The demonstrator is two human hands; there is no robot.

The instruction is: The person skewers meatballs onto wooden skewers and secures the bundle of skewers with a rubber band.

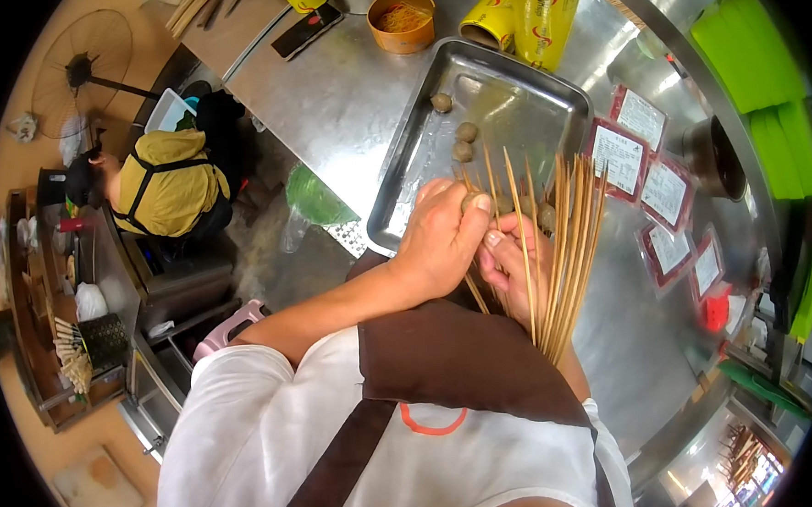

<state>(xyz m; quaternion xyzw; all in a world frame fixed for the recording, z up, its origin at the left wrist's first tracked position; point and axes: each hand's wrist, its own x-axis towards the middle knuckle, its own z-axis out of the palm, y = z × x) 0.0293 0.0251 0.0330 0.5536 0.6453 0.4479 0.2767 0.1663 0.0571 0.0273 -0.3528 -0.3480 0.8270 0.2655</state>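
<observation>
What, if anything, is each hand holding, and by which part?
The right hand holds thin, tan wooden skewers, apparently by their lower half; the left hand pinches a round, grey-brown ball, its exact contact hidden.

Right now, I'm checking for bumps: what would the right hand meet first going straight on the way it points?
The right hand would likely meet the left hand first; the gap is hard to judge.
</observation>
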